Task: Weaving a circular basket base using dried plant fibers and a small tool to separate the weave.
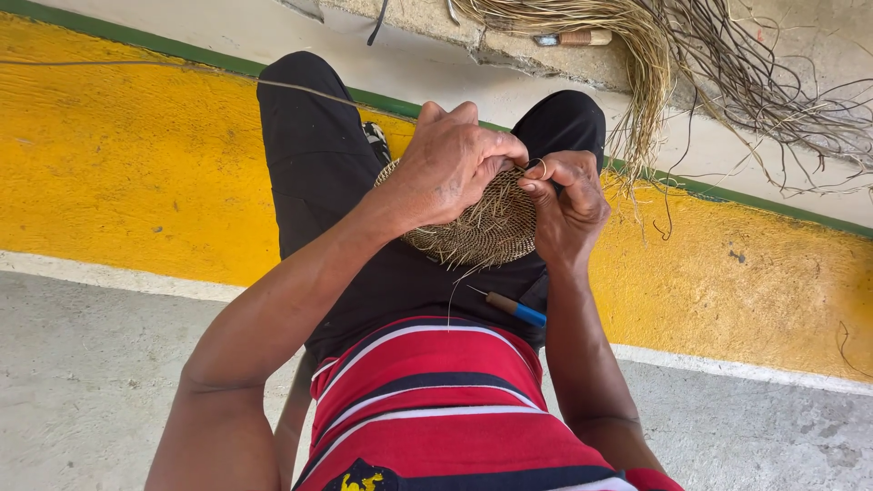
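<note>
Awl-like tool point(515, 307), brown and blue handle: parked on the lap, within reach. Woven disc point(482, 227), straw-coloured: held over the thighs, steadied for work at its edge. Left hand point(450, 164): closed over the disc. Right hand point(568, 205): pinching a strand at the rim. Fibre bundle point(637, 55): lying on the concrete ledge beyond the knees.

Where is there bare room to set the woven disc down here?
Bare concrete floor left of the left arm, and the yellow band above it. Crowded: the lap, where left hand and right hand hold the woven disc above an awl; loose fibres upper right.
</note>
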